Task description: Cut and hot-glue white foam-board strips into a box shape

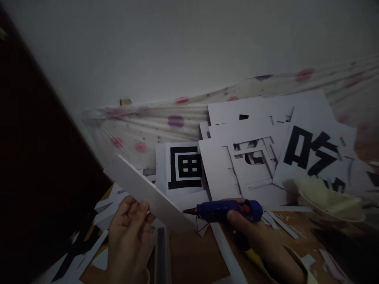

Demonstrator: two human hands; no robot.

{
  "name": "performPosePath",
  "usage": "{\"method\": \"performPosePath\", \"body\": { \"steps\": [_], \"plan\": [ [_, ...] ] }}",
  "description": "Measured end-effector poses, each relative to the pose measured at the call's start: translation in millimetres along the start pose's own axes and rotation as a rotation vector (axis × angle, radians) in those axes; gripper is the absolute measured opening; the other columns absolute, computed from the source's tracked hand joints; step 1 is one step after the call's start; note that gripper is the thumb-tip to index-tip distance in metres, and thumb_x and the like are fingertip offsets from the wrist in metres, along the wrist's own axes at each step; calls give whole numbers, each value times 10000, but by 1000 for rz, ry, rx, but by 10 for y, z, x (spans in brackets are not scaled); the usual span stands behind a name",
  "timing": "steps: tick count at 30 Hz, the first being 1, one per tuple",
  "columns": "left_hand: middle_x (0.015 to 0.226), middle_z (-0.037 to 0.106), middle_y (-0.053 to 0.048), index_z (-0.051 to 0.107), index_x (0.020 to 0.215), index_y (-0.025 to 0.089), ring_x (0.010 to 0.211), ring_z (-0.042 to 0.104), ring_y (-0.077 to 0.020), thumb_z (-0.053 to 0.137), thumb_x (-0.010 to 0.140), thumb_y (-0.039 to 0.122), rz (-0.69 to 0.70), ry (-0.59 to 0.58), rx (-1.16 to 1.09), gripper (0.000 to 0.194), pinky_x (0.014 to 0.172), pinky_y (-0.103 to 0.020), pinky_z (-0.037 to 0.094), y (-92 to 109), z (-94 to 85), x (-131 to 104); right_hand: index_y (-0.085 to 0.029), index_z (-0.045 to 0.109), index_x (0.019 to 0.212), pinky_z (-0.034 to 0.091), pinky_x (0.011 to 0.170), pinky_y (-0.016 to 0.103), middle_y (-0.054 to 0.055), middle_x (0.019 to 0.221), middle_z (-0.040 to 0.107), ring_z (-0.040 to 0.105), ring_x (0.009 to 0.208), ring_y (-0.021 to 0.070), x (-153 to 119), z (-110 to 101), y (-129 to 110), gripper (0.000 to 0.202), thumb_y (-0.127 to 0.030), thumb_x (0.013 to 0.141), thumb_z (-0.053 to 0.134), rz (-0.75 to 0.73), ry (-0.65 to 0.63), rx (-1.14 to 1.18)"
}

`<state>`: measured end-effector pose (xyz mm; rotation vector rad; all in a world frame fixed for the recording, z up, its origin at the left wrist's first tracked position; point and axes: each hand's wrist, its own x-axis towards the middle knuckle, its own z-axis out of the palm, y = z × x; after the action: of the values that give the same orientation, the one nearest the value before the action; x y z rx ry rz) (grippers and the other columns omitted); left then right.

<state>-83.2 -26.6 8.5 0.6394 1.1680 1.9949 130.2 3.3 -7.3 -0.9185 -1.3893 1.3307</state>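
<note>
My left hand pinches a long white foam board strip between thumb and fingers, and the strip slants down to the right. My right hand is wrapped round a blue glue gun. The gun's metal nozzle points left and is at the strip's upper edge, near its lower right end; whether they touch is hard to tell. Behind them lies a white sheet with a black printed character. Below the strip, a narrow white channel-like piece lies on the brown table.
White boards with cut-out openings pile up at the back right, beside another sheet with a black character. A pale bowl sits at the right. Paper scraps lie at the left. A flowered plastic sheet covers the lower wall.
</note>
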Motion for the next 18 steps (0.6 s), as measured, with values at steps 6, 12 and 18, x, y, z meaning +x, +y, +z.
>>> {"method": "performPosePath", "body": {
  "steps": [6,12,18],
  "plan": [
    [962,705,-1,710,946,232,866,673,-126,874,624,367,18,55,1,386,703,-133,567,43,-39,29,-211,578,562,328,420,242,-11,483,543,467,440,116,9,-8,48,523,-716,645,685,30,1,-17],
    [1034,709,-8,717,1023,248,910,667,-129,848,673,353,45,33,-25,389,762,-158,578,30,-152,118,-209,623,666,375,450,239,-9,521,580,504,467,121,-2,3,64,510,-701,590,731,86,55,-21],
    [942,705,-1,730,950,213,811,663,-112,902,563,347,90,89,-38,444,676,-131,573,59,-170,141,-196,620,689,281,379,214,-31,499,521,413,417,89,-17,16,27,520,-705,608,695,141,7,-64]
  ]
}}
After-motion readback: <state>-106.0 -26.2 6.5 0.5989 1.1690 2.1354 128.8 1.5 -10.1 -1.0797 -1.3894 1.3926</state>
